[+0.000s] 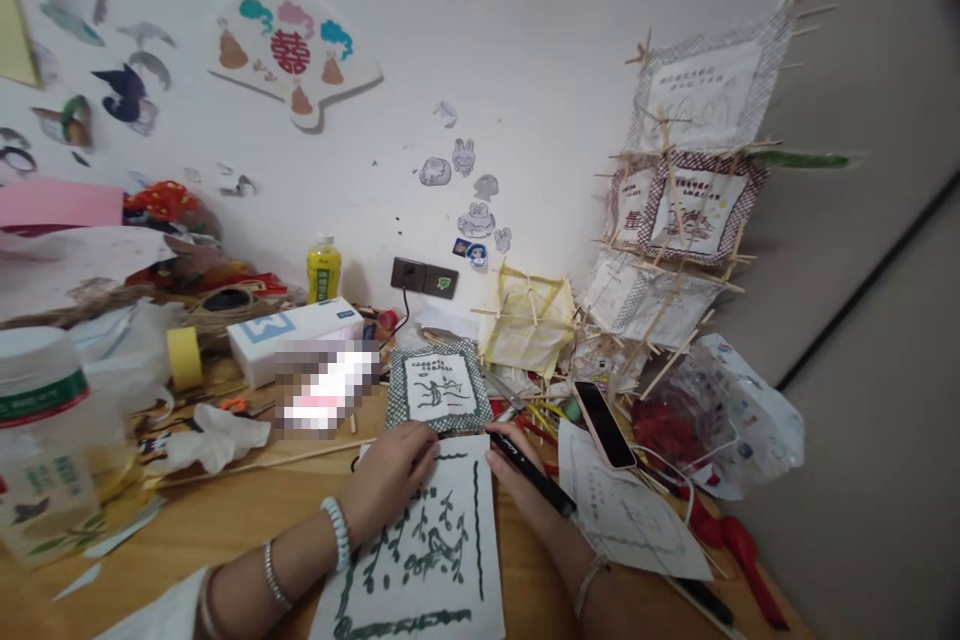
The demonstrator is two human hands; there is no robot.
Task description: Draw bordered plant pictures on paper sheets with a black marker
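Head camera, and with the drawn sheet as our clock centre, it's one page, low in the middle of the desk, green leafy stems inside a partial border! Left hand, at eleven o'clock, lies palm down over its top edge, fingers together; whether they grip anything, I cannot tell. Right hand, one o'clock, pinches one black marker, front end near the sheet's top right corner; tip contact, can't call it.

Straight up at twelve, one bordered picture. Two o'clock: one phone, overlapping one sketch page. One yellow lantern at one, and beyond it a stick tower carrying at least four picture panels.

Over to eleven: one tissue box, one yellow bottle. One tape roll at ten, one jar near nine. Up on the wall, one fan: three clouds, three brown mounds!
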